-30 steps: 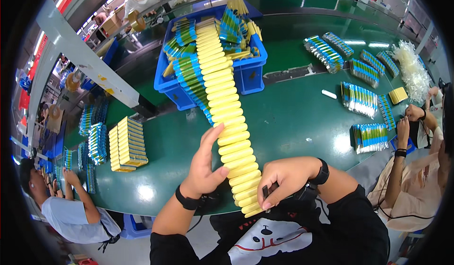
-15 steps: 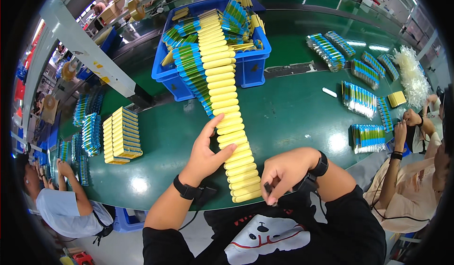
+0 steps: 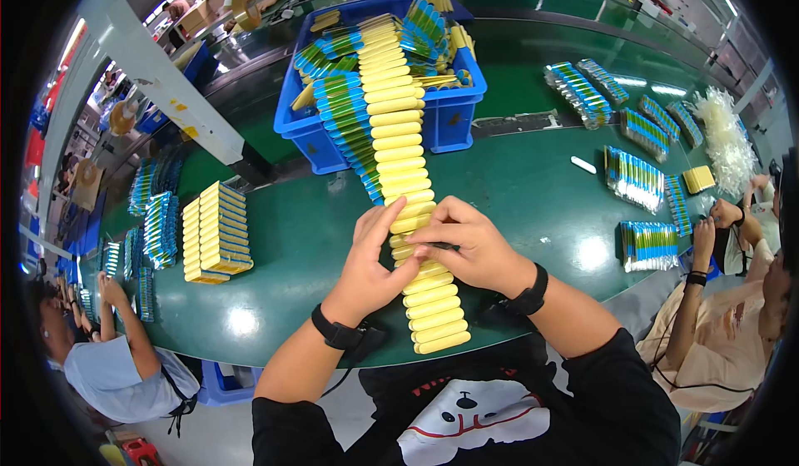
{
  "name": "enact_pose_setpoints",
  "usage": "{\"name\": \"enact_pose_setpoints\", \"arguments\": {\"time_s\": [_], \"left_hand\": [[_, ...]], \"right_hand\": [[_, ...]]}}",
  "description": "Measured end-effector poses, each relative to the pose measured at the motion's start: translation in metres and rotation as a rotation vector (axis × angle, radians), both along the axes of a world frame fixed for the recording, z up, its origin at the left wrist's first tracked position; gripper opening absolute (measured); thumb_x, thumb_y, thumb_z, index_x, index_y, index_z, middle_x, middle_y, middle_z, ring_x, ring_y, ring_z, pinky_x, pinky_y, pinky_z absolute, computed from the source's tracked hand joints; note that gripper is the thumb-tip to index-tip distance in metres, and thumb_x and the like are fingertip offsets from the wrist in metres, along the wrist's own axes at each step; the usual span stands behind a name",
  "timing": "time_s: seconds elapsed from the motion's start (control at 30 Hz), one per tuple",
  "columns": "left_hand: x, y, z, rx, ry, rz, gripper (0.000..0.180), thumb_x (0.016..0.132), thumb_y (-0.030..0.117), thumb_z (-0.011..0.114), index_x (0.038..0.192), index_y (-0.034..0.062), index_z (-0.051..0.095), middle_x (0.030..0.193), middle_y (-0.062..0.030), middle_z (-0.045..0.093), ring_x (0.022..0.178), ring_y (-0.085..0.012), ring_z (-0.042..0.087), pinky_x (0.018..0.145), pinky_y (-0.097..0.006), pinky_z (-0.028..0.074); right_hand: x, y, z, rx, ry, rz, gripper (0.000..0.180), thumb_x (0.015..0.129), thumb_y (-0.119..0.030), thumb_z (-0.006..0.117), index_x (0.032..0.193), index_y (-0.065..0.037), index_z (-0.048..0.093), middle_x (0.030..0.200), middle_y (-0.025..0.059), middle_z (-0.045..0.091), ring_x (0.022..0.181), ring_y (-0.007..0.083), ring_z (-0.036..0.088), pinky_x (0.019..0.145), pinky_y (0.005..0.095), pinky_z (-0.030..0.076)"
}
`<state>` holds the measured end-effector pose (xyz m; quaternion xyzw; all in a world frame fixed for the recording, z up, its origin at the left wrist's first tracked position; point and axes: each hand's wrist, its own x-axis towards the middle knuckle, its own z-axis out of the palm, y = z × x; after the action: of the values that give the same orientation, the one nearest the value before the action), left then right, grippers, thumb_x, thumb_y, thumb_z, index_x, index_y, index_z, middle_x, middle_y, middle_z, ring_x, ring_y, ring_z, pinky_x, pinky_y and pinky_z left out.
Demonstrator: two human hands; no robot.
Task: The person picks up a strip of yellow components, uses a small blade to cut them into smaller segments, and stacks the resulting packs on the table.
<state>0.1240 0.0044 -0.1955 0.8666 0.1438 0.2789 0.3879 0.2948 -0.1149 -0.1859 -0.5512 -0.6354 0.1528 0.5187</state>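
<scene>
We observed a long row of yellow flat cells [image 3: 399, 146] running from the blue crate [image 3: 454, 116] down across the green surface [image 3: 533, 208] to its near edge. Both hands met over the row, about two-thirds of the way down.

The left hand [image 3: 370, 262] lay on the row's left side, fingers curled loosely against the cells and thumb touching them. The right hand [image 3: 466, 245] came in from the right, its fingers bent over the row and pinching a cell near the middle. We noted the fingertips of the two hands touching each other on top of the row. Several cells showed below the hands, nearest the body.

A separate stack of yellow cells [image 3: 216, 233] sat well to the left on the surface. Bundles of blue-green cells [image 3: 637, 179] lay to the right, apart from the hands.
</scene>
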Motion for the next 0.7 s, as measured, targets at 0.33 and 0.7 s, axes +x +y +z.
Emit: {"name": "enact_pose_setpoints", "arguments": {"time_s": [0.33,0.7], "left_hand": [[-0.001,-0.005,-0.001,-0.142,-0.014,-0.026,0.082,0.080,0.015,0.078,0.152,0.0057,0.041,0.144,-0.0161,0.051,0.138,-0.0335,0.040,0.115,-0.042,0.032],[-0.025,-0.013,0.019,0.197,-0.011,-0.384,0.082,0.082,0.054,0.066,0.146,0.0064,0.050,0.137,-0.0161,0.059,0.136,-0.0417,0.034,0.116,-0.052,0.016]], "right_hand": [[0.026,-0.016,-0.002,-0.048,0.302,-0.090,0.012,0.091,-0.003,0.070,0.102,-0.004,0.073,0.099,0.0054,0.059,0.089,0.0156,0.058,0.074,0.0279,0.047],[0.024,-0.043,0.027,-0.333,0.629,0.453,0.011,0.095,-0.009,0.069,0.097,0.001,0.072,0.091,0.0037,0.074,0.086,0.0075,0.064,0.080,0.0257,0.051]]}}
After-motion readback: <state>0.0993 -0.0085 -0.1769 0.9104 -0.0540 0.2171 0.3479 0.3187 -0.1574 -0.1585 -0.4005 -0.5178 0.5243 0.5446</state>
